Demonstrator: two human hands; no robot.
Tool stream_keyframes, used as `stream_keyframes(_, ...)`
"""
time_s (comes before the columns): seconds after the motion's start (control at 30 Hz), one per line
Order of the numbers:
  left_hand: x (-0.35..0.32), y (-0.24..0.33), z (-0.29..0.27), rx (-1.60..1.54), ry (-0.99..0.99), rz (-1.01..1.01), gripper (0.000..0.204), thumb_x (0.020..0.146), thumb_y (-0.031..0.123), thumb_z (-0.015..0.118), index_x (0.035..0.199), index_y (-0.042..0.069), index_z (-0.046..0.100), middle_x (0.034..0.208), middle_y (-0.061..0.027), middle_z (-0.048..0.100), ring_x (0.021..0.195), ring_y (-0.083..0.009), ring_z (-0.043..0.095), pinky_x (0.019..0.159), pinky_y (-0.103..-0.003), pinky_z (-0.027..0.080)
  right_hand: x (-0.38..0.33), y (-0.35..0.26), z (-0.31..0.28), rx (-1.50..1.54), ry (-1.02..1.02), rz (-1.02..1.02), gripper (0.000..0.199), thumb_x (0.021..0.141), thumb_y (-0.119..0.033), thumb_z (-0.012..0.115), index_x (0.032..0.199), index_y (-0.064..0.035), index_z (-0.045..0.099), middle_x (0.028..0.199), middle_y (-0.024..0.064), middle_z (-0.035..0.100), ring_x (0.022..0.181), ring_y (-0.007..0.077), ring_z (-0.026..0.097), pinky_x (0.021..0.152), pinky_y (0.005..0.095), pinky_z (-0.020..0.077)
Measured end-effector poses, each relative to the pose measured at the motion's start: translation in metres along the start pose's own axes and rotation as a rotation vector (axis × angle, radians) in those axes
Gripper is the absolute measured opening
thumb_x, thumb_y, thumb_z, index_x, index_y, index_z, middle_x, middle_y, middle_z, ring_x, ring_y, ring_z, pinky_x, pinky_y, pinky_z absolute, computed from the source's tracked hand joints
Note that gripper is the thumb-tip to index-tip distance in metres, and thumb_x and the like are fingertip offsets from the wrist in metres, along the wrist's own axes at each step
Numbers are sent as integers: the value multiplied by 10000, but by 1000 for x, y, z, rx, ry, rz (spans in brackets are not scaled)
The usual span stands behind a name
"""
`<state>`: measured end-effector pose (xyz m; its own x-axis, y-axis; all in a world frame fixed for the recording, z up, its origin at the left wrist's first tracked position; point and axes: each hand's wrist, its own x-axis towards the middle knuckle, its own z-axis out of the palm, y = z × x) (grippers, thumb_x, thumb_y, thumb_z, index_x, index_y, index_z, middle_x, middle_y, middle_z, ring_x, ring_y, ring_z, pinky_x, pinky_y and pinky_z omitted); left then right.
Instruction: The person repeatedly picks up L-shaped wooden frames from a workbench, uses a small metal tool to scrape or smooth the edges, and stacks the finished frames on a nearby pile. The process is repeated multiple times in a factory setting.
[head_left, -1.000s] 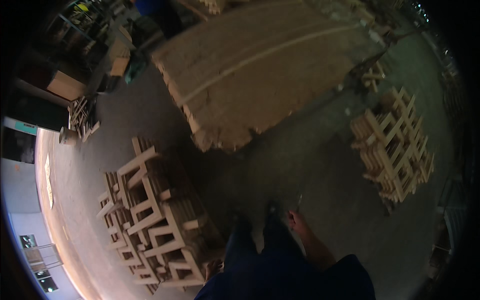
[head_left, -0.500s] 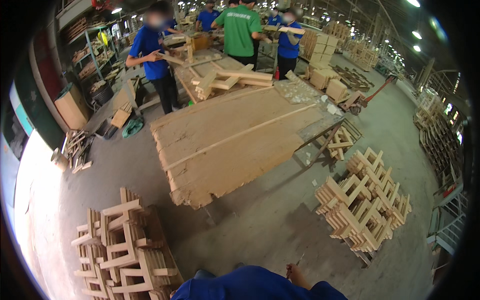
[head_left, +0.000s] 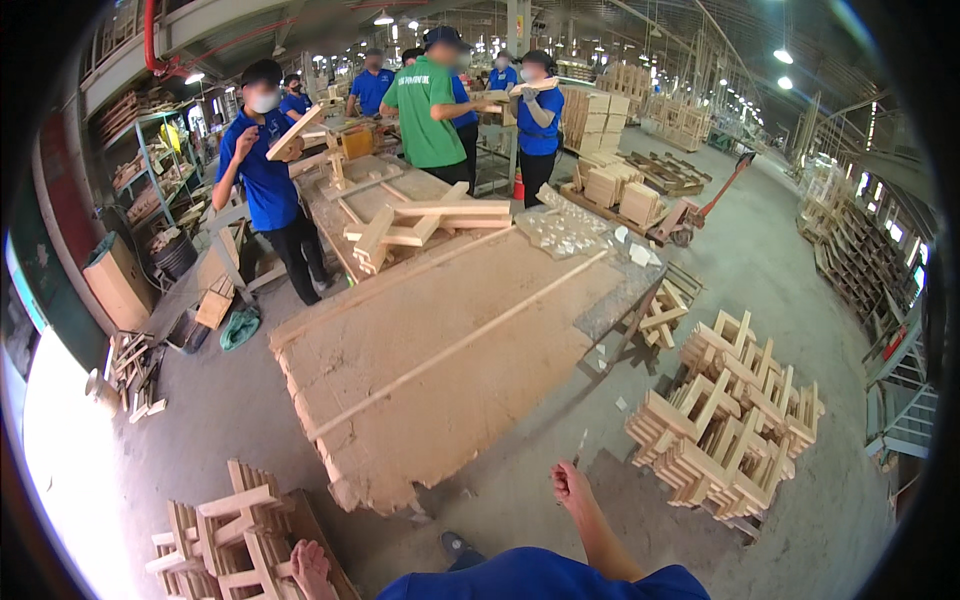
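Observation:
My right hand [head_left: 570, 484] is out in front of my body, closed around a slim, pointed tool [head_left: 582, 447]; its exact kind is too small to make out. At the lower left, my left hand [head_left: 312, 566] hangs beside a stack of wooden frame pieces [head_left: 232, 525], fingers loosely apart and nothing seen in them. Ahead of me stands a worktable [head_left: 430, 390] with a worn brown board top and ragged near edge. A long thin wooden strip [head_left: 460, 344] lies across it lengthwise.
Another stack of wooden frames [head_left: 725, 415] stands on the floor at right. Joined wooden pieces [head_left: 430, 225] lie at the table's far end. A person in blue [head_left: 265, 180] holds a board; one in green [head_left: 425, 105] stands beyond. A pallet jack [head_left: 690, 215] is farther right.
The table now looks closer and lower in view. My left hand has come into sight, and my right hand has risen with the tool. The person at left has lifted the board.

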<state>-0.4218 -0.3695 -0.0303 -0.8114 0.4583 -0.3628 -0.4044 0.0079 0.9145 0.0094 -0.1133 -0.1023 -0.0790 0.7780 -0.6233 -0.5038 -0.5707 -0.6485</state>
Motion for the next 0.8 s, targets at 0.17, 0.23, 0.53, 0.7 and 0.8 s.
stream_keyframes(0.17, 45, 37, 58, -117, -18, 81, 319, 893, 317, 556, 1113, 87, 573, 1074, -71, 608, 967, -167, 591, 816, -299, 465, 30, -66, 78, -52, -299, -32, 268, 883, -335, 561, 887, -72, 611, 727, -1, 558, 427, 31, 318, 357, 170, 222)
stream_keyframes(0.23, 58, 48, 78, -141, -33, 96, 316, 894, 313, 555, 1117, 89, 570, 1076, -70, 607, 971, -166, 590, 819, -298, 465, 40, -86, 95, -46, -356, -27, 274, 885, -346, 554, 936, -85, 621, 778, 10, 589, 415, 22, 302, 348, 163, 216)
stream_keyframes(0.53, 101, 71, 171, -218, -169, 149, 341, 915, 303, 522, 1192, 103, 516, 1111, -66, 593, 978, -165, 580, 831, -297, 452, 146, -200, 145, -46, -457, -58, 396, 888, -368, 544, 1162, -83, 556, 1070, 113, 609, 407, -8, 263, 341, 135, 209)
stream_keyframes(0.7, 102, 51, 226, -150, -231, 172, 441, 924, 364, 473, 1300, 133, 456, 1251, -91, 524, 1108, -220, 517, 943, -364, 385, 249, -288, 215, -188, -451, -59, 392, 872, -351, 562, 1166, -95, 524, 1107, 139, 609, 402, 2, 242, 337, 135, 205)
stream_keyframes(0.8, 91, 44, 264, -91, -133, 145, 452, 927, 359, 462, 1312, 124, 439, 1297, -117, 487, 1165, -259, 480, 975, -388, 346, 329, -344, 259, -364, -361, -111, 388, 876, -339, 549, 1176, -94, 514, 1110, 116, 616, 404, 7, 250, 344, 147, 229)
